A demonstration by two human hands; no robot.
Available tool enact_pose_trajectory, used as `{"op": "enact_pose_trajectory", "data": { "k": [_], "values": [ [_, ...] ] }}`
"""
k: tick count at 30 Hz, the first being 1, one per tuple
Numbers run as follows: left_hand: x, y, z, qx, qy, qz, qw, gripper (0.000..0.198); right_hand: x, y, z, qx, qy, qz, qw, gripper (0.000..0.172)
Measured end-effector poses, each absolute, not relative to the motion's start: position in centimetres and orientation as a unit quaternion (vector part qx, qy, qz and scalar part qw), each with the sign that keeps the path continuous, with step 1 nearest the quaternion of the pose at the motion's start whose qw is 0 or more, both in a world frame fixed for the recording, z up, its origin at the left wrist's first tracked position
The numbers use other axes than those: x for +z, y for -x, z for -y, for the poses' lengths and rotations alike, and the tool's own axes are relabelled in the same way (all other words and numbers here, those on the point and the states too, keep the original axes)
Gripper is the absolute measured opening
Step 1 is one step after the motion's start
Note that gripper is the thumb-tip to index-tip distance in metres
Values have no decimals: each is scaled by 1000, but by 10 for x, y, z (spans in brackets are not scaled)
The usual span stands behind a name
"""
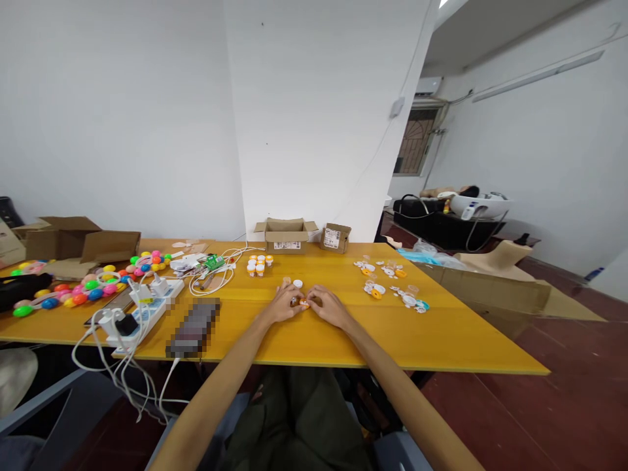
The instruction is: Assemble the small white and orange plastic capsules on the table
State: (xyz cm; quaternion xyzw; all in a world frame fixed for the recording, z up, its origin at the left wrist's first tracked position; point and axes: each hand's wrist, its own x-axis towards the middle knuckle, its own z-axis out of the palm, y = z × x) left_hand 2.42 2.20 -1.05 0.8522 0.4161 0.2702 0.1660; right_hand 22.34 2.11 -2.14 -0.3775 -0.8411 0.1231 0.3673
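Observation:
Over the middle of the table, my left hand (283, 305) and my right hand (328, 306) meet with fingers closed around a small orange and white plastic part (304, 303). Its finer details are too small to make out, and my fingers hide some of it. Just beyond the hands lies a white round lid (297, 283), with a small clear cup (286, 280) to its left. Further left stands a cluster of small orange and white containers (258, 265).
Loose sets of white, clear and orange parts (375, 291) are spread on the right, one with a teal ring (420, 305). Cardboard boxes (285, 237) stand against the wall. A power strip (147, 317), a phone (193, 328), cables and colourful balls (91, 288) occupy the left.

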Motion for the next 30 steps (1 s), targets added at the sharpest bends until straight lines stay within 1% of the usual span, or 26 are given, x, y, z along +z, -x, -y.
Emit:
{"op": "enact_pose_trajectory", "data": {
  "k": [8,15,25,30],
  "values": [
    [-12,-24,-23,277,-851,-413,168,17,-22,-225,-21,76,398,832,379,14],
    [-12,-25,-22,277,-852,-416,158,17,-27,-245,-27,-18,427,826,367,15],
    [-15,-25,-24,294,-843,-427,142,18,-33,-259,-29,-36,412,855,314,13],
    [-13,-25,-22,285,-845,-429,142,18,-36,-258,-32,-32,396,861,317,16]
  ]
}}
